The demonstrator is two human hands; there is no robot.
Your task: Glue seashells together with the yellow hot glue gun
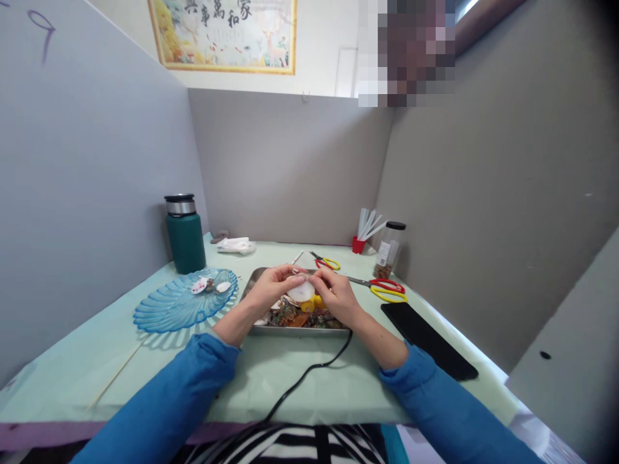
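Observation:
Both hands meet over a metal tray (300,332) at the middle of the table. Between them is a white, rounded piece that looks like a shell (301,292). My left hand (271,288) pinches its left edge with thumb and fingers. At its right side, the closed fingers of my right hand (337,295) grip the same piece. Below the hands, the tray holds a mix of shells and stones (287,316). A yellow tool (309,303) lies among them, largely hidden by the hands.
A blue scalloped plate (164,309) with small shells sits left, near a green bottle (186,241) and a thin stick (116,374). Scissors (387,289), a jar (389,251), a red cup of white sticks (358,245) and a black slab (428,338) stand right. A black cord (309,370) crosses the front.

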